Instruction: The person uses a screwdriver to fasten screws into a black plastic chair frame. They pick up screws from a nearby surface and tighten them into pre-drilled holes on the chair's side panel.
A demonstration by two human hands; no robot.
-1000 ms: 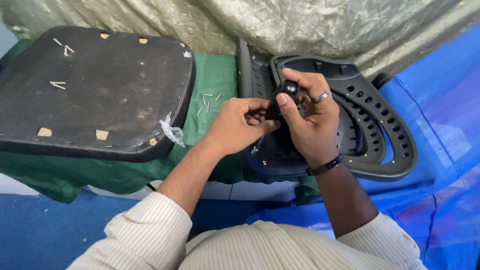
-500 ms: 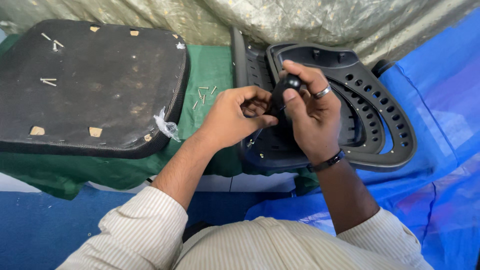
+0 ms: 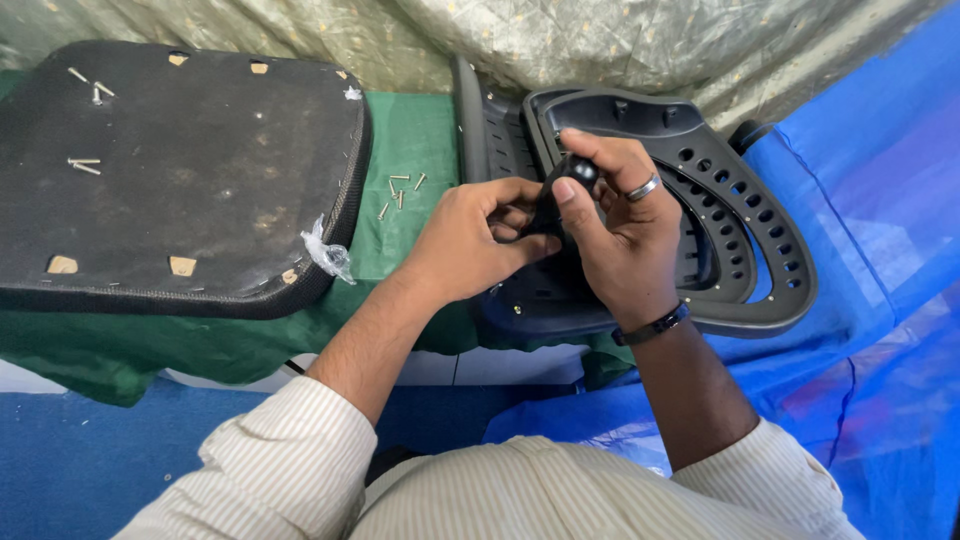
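- Head view looks down on both hands meeting over a black chair back [image 3: 760,250] that lies flat on the counter [image 3: 410,130].
- Right hand [image 3: 625,240] has its fingers closed round a small black knob [image 3: 580,172], thumb pressed on its near side, index curled over the top.
- Left hand [image 3: 470,240] comes in from the left, fingers bent and pinched on the dark part just below the knob; what exactly they grip cannot be told.
- Knob sits between the two hands, above the chair back's left rim; the right hand is the nearer and covers most of it.
- Chair back's long axis runs left to right, its perforated edge curving away to the right.
- Loose screws [image 3: 398,190] lie on the green cloth just left of the left hand, beside an upturned seat [image 3: 180,180].
- Hidden: the knob's underside, its joint with the chair back, and the left fingertips.
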